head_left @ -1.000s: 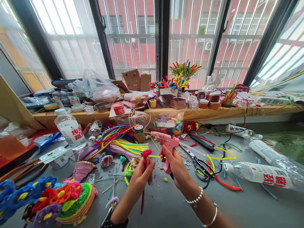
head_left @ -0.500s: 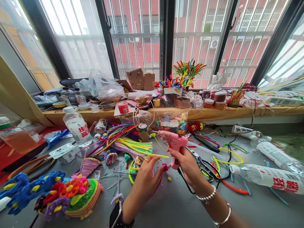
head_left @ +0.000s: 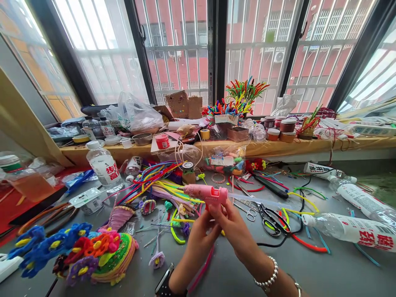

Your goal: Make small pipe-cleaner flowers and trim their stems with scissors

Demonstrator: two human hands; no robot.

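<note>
My right hand is wrapped round the handle of a pink hot glue gun, its nozzle pointing left. A long translucent glue stick juts out of the back of the gun. Close against it, my left hand is closed, its fingertips hidden behind the gun and the right hand. From under the left hand a pink pipe cleaner trails toward the near edge. Just left of the hands lie a small purple flower and a lilac flower with a stem.
Bundled pipe cleaners lie behind the hands. Black scissors and plastic bottles are on the right. Blue fuzzy flowers and a striped fuzzy piece occupy the front left. A cluttered window ledge runs along the back.
The glue gun has swung to a level pose with its nozzle further left. My hands have come together, the left one moving right and slightly down to the gun.
</note>
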